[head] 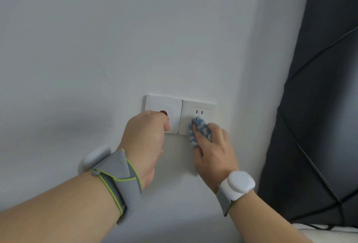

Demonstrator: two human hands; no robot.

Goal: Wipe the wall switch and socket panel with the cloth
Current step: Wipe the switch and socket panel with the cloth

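Observation:
Two white plates sit side by side on the white wall: a switch panel (164, 105) with a red dot on the left and a socket panel (199, 110) with two slots on the right. My right hand (213, 151) presses a bunched blue-and-white cloth (200, 130) against the lower part of the socket panel. My left hand (146, 138) is curled into a loose fist and rests against the lower part of the switch panel, covering part of the red dot. Nothing shows in the left hand.
A dark padded headboard (319, 107) with stitched seams stands close on the right. A strip of white bedding (329, 231) lies at the lower right. Both wrists carry grey straps with white round devices.

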